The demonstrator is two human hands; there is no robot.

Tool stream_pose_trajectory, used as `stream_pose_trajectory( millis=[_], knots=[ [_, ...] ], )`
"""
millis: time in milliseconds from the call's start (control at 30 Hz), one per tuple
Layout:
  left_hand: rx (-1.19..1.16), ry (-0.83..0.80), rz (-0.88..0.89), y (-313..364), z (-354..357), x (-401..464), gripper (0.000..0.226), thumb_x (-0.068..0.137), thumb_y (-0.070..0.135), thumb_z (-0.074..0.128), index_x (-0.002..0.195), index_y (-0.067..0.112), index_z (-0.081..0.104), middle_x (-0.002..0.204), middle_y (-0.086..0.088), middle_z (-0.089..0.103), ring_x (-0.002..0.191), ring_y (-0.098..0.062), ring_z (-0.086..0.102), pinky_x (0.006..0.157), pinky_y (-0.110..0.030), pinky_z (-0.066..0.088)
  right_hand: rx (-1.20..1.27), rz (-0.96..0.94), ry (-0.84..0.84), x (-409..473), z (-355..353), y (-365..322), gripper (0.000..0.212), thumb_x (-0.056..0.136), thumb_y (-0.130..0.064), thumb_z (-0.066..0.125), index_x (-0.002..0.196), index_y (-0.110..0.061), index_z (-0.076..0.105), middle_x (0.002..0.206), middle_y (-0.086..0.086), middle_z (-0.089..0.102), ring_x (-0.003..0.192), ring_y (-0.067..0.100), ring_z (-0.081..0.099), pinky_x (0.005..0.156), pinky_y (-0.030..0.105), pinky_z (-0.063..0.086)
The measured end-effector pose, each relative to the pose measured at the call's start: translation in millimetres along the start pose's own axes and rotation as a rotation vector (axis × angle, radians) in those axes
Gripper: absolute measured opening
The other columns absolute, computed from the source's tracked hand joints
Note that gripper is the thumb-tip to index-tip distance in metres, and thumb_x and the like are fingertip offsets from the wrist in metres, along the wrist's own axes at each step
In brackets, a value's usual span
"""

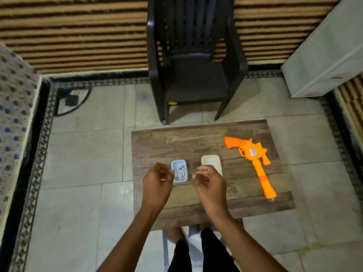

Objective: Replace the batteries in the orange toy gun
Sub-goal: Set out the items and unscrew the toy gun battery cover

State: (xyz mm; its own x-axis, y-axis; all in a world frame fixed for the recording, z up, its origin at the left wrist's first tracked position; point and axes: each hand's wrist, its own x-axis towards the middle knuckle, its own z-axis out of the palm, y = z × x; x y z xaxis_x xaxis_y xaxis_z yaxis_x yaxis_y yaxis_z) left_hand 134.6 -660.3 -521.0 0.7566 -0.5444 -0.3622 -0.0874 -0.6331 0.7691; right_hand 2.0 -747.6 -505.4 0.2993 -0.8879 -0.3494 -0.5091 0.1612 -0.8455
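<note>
While both hands [157, 181] [210, 182] hover with loosely curled, empty fingers, the orange toy gun [255, 163] lies near the table's [176, 142] right edge.

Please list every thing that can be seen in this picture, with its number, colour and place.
Wooden tabletop: one, dark brown, centre.
Orange plastic toy gun: one, on the tabletop's right side, untouched.
Light blue plastic tray: one, on the tabletop, holding silver batteries, count unclear.
Cream rectangular tray: one, right of the blue tray, partly behind the right hand.
Black plastic chair: one, beyond the tabletop.
Patterned cloth: one, left edge.
White cabinet: one, upper right.
Hands: left hand and right hand, loosely curled, holding nothing, above the trays.
</note>
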Motion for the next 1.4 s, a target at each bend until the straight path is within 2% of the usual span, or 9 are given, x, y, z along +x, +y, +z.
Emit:
stream_pose_trajectory(
  millis=[100, 200, 300, 400, 567, 733, 933, 1100, 1400],
  knots=[
    [-0.122, -0.03, 0.062, 54, -14, -37, 0.007, 0.092, 0.016, 0.072, 0.092, 0.022, 0.068, 0.089, 0.011, 0.072, 0.081, 0.004, 0.067, 0.066, -0.012, 0.05, 0.103, -0.042, 0.04, -26, -39, -35, 0.029, 0.087, 0.003, 0.07, 0.093, -0.026, 0.067, 0.088, -0.005, 0.076, 0.082, 0.003, 0.071, 0.075, 0.014, 0.054],
    [-0.216, -0.087, 0.15, 109, -20, -77, 0.006, 0.094, 0.017, 0.072, 0.09, 0.02, 0.069, 0.087, 0.01, 0.073, 0.079, 0.0, 0.069, 0.065, -0.011, 0.05, 0.212, -0.075, 0.113, -54, -86, -63, 0.025, 0.089, 0.001, 0.07, 0.092, -0.023, 0.069, 0.085, -0.008, 0.076, 0.081, 0.006, 0.073, 0.073, 0.018, 0.055],
    [-0.249, -0.133, 0.224, 149, -13, -107, 0.003, 0.094, 0.017, 0.071, 0.093, 0.019, 0.07, 0.088, 0.011, 0.073, 0.081, -0.001, 0.068, 0.064, -0.011, 0.05, 0.273, -0.108, 0.175, -71, -129, -76, 0.02, 0.09, -0.003, 0.072, 0.089, -0.023, 0.071, 0.084, -0.004, 0.076, 0.082, 0.016, 0.074, 0.074, 0.031, 0.06],
    [-0.269, -0.189, 0.294, 181, 6, -134, 0.002, 0.095, 0.019, 0.07, 0.093, 0.018, 0.07, 0.087, 0.009, 0.073, 0.078, -0.003, 0.068, 0.064, -0.018, 0.054, 0.299, -0.15, 0.247, -84, -175, -78, 0.017, 0.09, -0.004, 0.072, 0.09, -0.021, 0.072, 0.086, -0.003, 0.076, 0.084, 0.019, 0.074, 0.078, 0.035, 0.059],
    [-0.298, -0.287, 0.417, 230, 56, -176, 0.004, 0.095, 0.013, 0.07, 0.093, 0.015, 0.072, 0.086, 0.008, 0.074, 0.077, -0.007, 0.068, 0.066, -0.014, 0.051, 0.408, -0.167, 0.388, -101, -255, -66, 0.014, 0.091, -0.008, 0.075, 0.089, -0.022, 0.072, 0.088, 0.003, 0.077, 0.085, 0.027, 0.076, 0.082, 0.047, 0.061],
    [-0.29, -0.345, 0.478, 277, 132, -226, 0.003, 0.096, 0.018, 0.07, 0.097, 0.017, 0.072, 0.092, 0.008, 0.076, 0.087, -0.007, 0.072, 0.077, -0.023, 0.056, 0.44, -0.158, 0.481, -114, -355, -37, 0.014, 0.09, -0.007, 0.075, 0.09, -0.021, 0.073, 0.087, 0.005, 0.076, 0.086, 0.026, 0.075, 0.082, 0.046, 0.061],
    [-0.316, -0.344, 0.523, 337, 221, -294, 0.004, 0.095, 0.016, 0.071, 0.099, 0.014, 0.071, 0.091, 0.0, 0.074, 0.085, -0.019, 0.072, 0.074, -0.033, 0.059, 0.446, -0.188, 0.5, -116, -478, -10, 0.009, 0.091, -0.005, 0.073, 0.094, -0.013, 0.072, 0.085, 0.005, 0.076, 0.082, 0.019, 0.075, 0.08, 0.039, 0.062],
    [-0.301, -0.287, 0.558, 377, 286, -324, 0.004, 0.095, 0.016, 0.072, 0.097, 0.014, 0.072, 0.09, 0.003, 0.074, 0.084, -0.011, 0.071, 0.074, -0.021, 0.055, 0.412, -0.219, 0.48, -94, -562, 7, 0.012, 0.091, -0.007, 0.073, 0.094, -0.018, 0.072, 0.086, 0.003, 0.075, 0.083, 0.019, 0.075, 0.081, 0.044, 0.063],
    [-0.321, -0.259, 0.573, 442, 381, -282, 0.002, 0.094, 0.016, 0.073, 0.096, 0.014, 0.072, 0.089, 0.002, 0.073, 0.081, -0.01, 0.07, 0.069, -0.019, 0.051, 0.401, -0.235, 0.473, 5, -647, 18, 0.011, 0.091, -0.007, 0.073, 0.095, -0.017, 0.072, 0.085, 0.003, 0.075, 0.084, 0.022, 0.075, 0.084, 0.05, 0.062]
  ],
)
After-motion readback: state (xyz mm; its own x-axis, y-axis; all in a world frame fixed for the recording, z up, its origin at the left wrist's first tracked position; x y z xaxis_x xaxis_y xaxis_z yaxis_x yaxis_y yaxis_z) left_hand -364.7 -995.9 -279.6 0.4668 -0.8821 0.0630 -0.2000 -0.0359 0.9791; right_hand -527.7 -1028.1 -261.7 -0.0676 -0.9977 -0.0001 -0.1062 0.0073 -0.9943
